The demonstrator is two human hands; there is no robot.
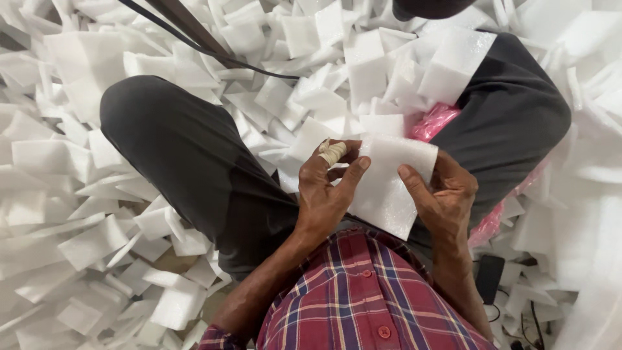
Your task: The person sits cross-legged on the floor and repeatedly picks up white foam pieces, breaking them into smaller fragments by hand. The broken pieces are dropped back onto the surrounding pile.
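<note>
The left hand [327, 188] and the right hand [442, 191] both hold one white foam sheet [389, 181]. The sheet sits between the two hands, just above the person's lap. The left hand is closed on the sheet's left edge. Its thumb lies flat on top of the foam and points up to the right. One finger of this hand has a tan bandage [332, 152] wrapped round its tip. The right hand is closed on the sheet's right side. Its thumb presses on top, and its other fingers curl round behind the foam. Both wrists bend in toward the middle, and both forearms come up from the bottom of the view.

The person wears a red plaid shirt [363, 298] and dark grey trousers [194, 155]. The knees are spread wide apart, one to each side. Some pink plastic [437, 120] peeks out beside the right leg, partly under the foam.

All around lies a big heap of white foam pieces [78, 214]. They cover the floor on every side and lie between the legs too. A thin black cord [214, 52] runs across the pile at the top. A small black box [489, 279] with wires sits low on the right.
</note>
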